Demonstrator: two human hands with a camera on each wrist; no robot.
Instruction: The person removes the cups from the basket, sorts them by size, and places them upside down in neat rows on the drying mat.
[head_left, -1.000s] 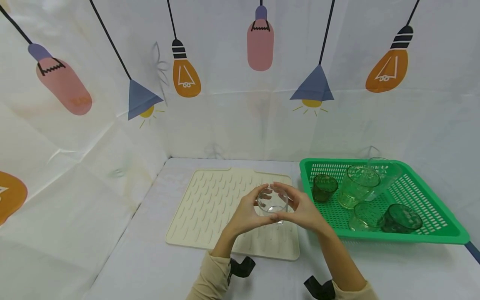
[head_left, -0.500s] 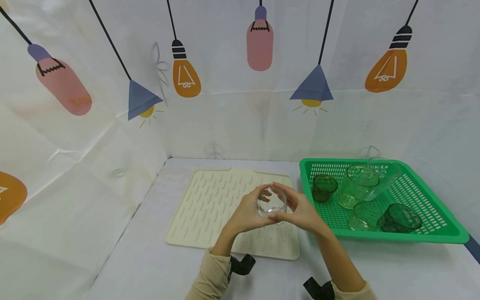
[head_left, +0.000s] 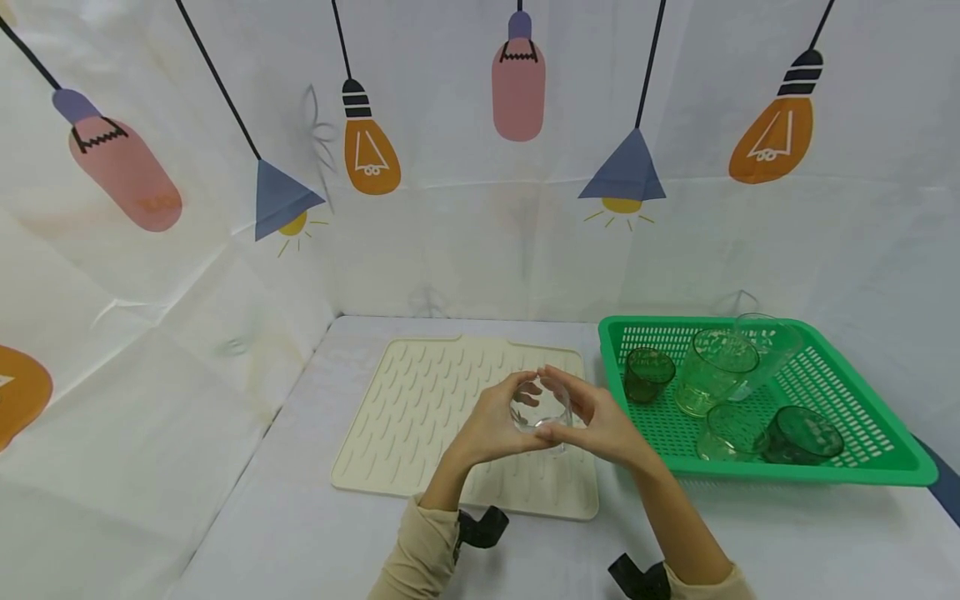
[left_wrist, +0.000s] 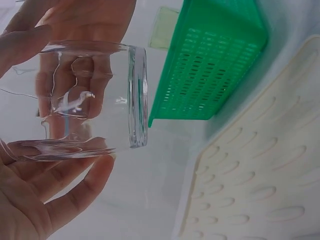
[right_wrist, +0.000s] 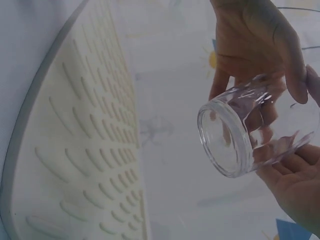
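Note:
A clear glass tumbler (head_left: pixel 540 407) is held upright in the air over the cream ridged mat (head_left: pixel 420 408). My left hand (head_left: pixel 489 427) curves round its left side, thumb toward me and fingers behind. On the other side my right hand (head_left: pixel 603 423) grips it the same way, and the two thumbs meet in front of it. From the right wrist, the thick round base of the tumbler (right_wrist: pixel 227 140) shows bare, well apart from the mat (right_wrist: pixel 75 150). The left wrist view has its wall between the fingers of both hands, with nothing visible inside.
To the right stands a green perforated basket (head_left: pixel 750 473). It holds a small dark glass (head_left: pixel 649 375), a tall yellowish glass (head_left: pixel 716 371), another dark glass (head_left: pixel 802 437) and other clear glasses. A white sheet printed with lamps (head_left: pixel 450 258) hangs behind the white table (head_left: pixel 300 517).
Both hands keep their hold on the tumbler. It has shifted very slightly to the left; the basket and mat stay where they were.

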